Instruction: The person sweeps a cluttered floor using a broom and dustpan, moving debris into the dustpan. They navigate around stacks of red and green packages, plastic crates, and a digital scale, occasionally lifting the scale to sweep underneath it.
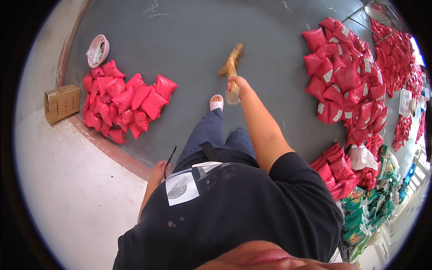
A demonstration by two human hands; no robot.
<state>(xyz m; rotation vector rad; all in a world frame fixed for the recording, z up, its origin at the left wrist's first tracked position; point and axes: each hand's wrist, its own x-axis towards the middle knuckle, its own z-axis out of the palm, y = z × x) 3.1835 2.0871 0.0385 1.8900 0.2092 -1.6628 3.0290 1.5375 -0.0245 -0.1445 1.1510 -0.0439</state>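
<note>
Your right hand (pixel 239 86) has its fingers wrapped round the broom (pixel 232 63), which is ahead of your sandal (pixel 216 105), over grey floor (pixel 189 49). Left hand (pixel 159 171) by your hip; can't tell its fingers.

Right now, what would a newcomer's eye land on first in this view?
First, the bright pink packages: a large heap on the right and a smaller heap on the left, with a pink basin just beyond it. Then the straw-coloured hand broom, gripped in the right hand above the middle of the picture.
</note>
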